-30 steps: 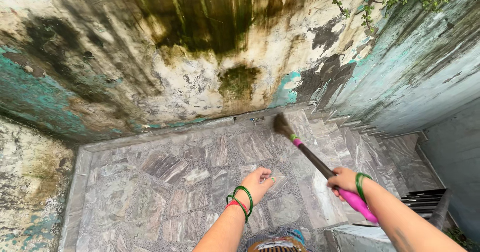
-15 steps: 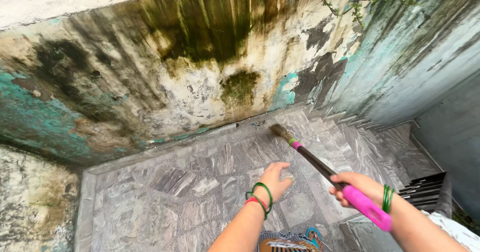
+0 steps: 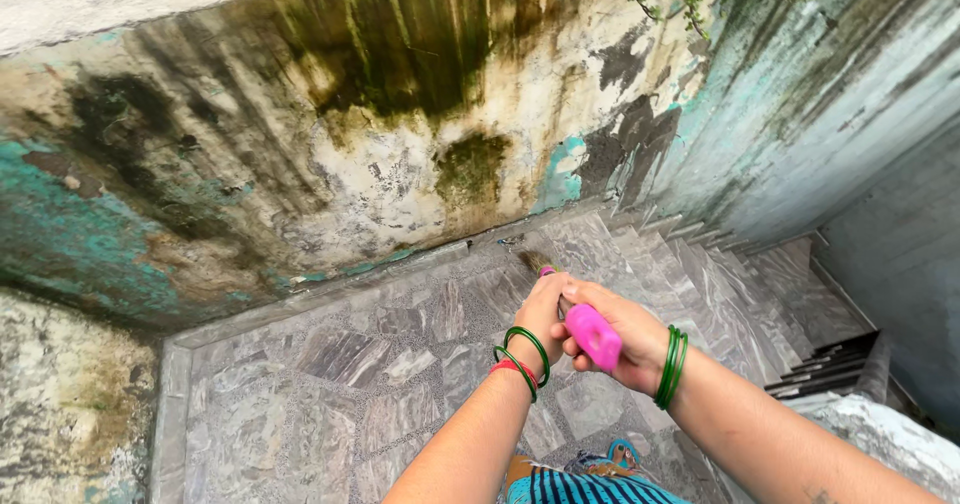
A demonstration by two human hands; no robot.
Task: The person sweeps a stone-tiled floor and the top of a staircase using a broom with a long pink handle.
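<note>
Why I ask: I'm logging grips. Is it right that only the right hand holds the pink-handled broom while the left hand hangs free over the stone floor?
Not quite. In the head view the left hand is on the broom too, next to the right hand at the pink handle. Both hands grip it over the stone floor.

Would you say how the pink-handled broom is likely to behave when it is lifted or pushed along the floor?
The broom probably lifts easily: its shaft looks thin. The shaft looks straight, so likely stiff; the bristle tip probably bends. The smooth pink handle may be slippery; the right hand and left hand both grip it.
</note>
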